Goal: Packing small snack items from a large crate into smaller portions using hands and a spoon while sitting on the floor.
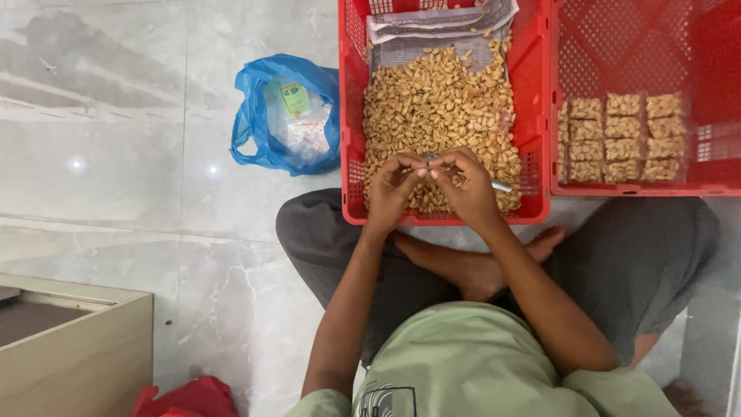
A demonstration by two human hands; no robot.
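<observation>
Together, left hand (pixel 394 185) and right hand (pixel 467 185), each grip pinching a nut, over one of two red crates (pixel 351 154)

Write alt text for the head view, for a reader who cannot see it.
Seen from above, a person sitting cross-legged on a tiled floor brings the left hand and right hand together over a red crate heaped with nuts, a thin metal tool in the right. A second red crate holds packed nut blocks; a blue bag lies left.

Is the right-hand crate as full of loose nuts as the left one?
No: the right crate holds only a few stacked packets on a mostly bare floor, while loose nuts fill the left crate.
</observation>
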